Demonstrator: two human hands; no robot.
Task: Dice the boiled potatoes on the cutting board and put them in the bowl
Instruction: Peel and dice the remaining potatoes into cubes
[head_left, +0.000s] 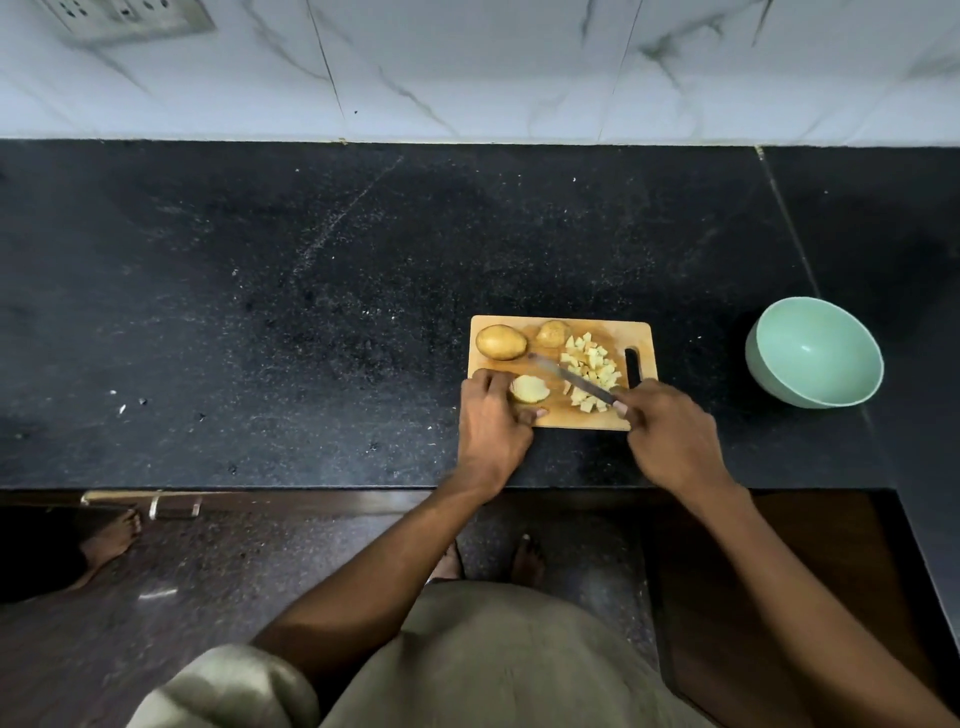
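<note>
A potato half (530, 389) is gripped by the left hand (491, 415) on the cutting board (597, 332); the knife (571, 379) is clasped in the right hand's (667, 434) curled fingers (623, 408)

A black stone counter (311, 291) carries two things — a wooden cutting board (640, 338), a green bowl (815, 353).

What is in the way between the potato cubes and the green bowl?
Nothing visible. The diced potato pile sits on the right side of the cutting board, and only bare black counter lies between the board's edge and the green bowl, which looks empty.
</note>
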